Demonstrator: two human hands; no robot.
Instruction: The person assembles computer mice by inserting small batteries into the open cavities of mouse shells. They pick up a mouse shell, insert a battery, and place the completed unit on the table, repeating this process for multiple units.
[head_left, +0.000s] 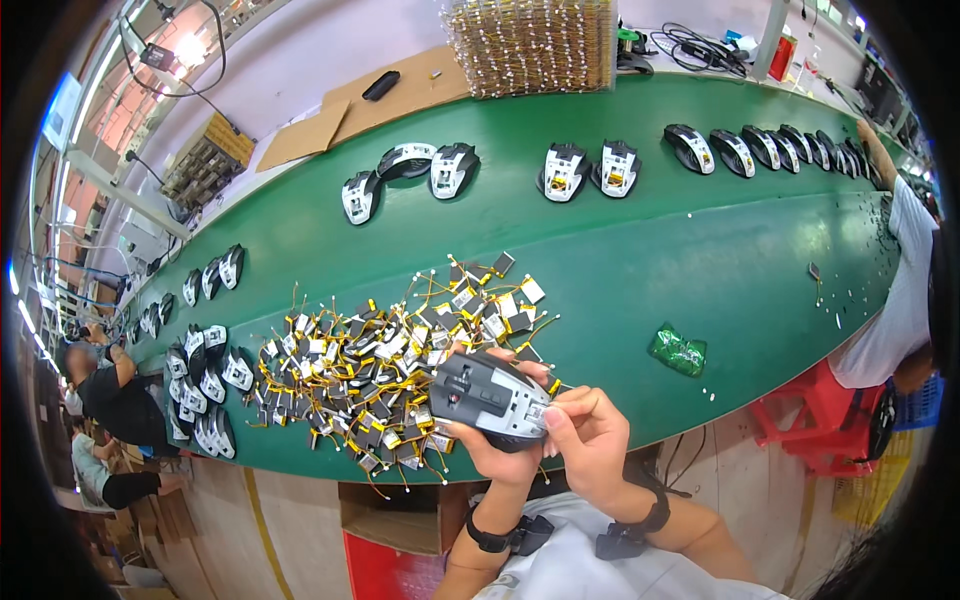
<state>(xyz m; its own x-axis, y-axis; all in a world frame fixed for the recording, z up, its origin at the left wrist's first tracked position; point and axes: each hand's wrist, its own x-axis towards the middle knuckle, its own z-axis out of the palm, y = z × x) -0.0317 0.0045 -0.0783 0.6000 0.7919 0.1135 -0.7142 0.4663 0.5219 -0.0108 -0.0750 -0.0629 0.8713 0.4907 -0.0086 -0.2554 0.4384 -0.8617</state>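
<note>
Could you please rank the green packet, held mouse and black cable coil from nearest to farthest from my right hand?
1. Held mouse: touching the right hand, leftward.
2. Green packet: on the bench, ahead-right.
3. Black cable coil: far back, rightward.

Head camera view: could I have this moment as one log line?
Left hand: holds mouse | Right hand: touches its pale end | Nearby: heap of batteries, green packet | Beyond: more mice | Surface: green table
</note>
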